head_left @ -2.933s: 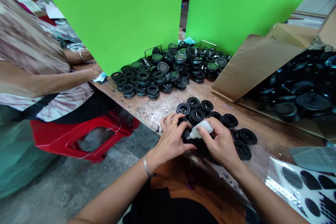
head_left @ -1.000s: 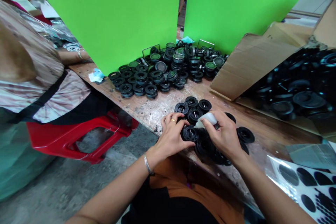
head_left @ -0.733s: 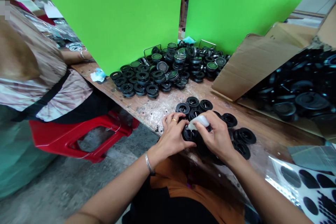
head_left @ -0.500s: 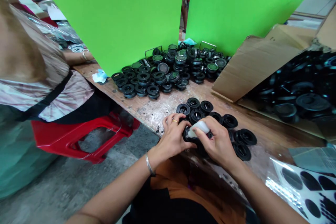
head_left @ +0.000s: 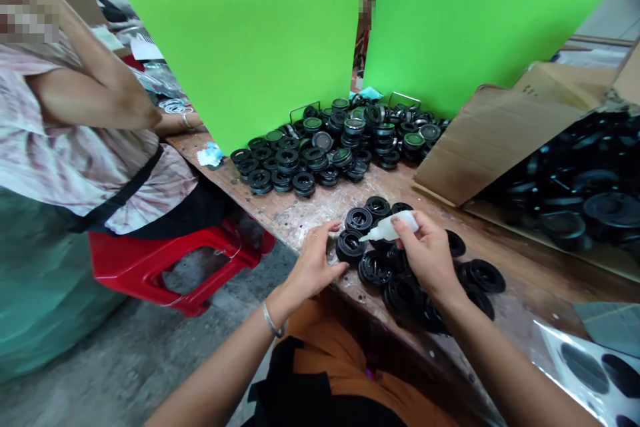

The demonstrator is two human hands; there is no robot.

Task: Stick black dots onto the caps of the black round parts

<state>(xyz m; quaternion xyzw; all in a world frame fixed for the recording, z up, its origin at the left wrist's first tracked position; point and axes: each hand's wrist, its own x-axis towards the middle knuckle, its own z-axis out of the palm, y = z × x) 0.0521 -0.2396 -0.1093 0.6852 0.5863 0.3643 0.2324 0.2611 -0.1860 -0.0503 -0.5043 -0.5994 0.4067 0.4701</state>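
Observation:
In my right hand (head_left: 429, 252) is a small white squeeze bottle (head_left: 393, 226), tilted so its narrow nozzle points left and down. The nozzle tip is over a round black ring-shaped part (head_left: 351, 247) with a slotted centre; whether it touches cannot be made out. My left hand (head_left: 316, 259) is just left of that part, thumb and fingers apart, holding nothing. Several similar black parts lie close together around it, among them one behind (head_left: 359, 219) and one in front (head_left: 375, 268). Some are partly hidden by my right hand.
Stacked black round parts (head_left: 303, 183) fill the back of the wooden table (head_left: 280, 213) before green panels (head_left: 240, 47). A cardboard box (head_left: 470, 140) of black parts stands right, near a sheet with black discs (head_left: 583, 367). At left, a person (head_left: 95, 93) sits on a red stool (head_left: 165, 253).
My left hand has drawn back left from the parts and opened. The bottle has lifted, its nozzle now showing over a ring. The view has shifted, and the person's arm at left is raised.

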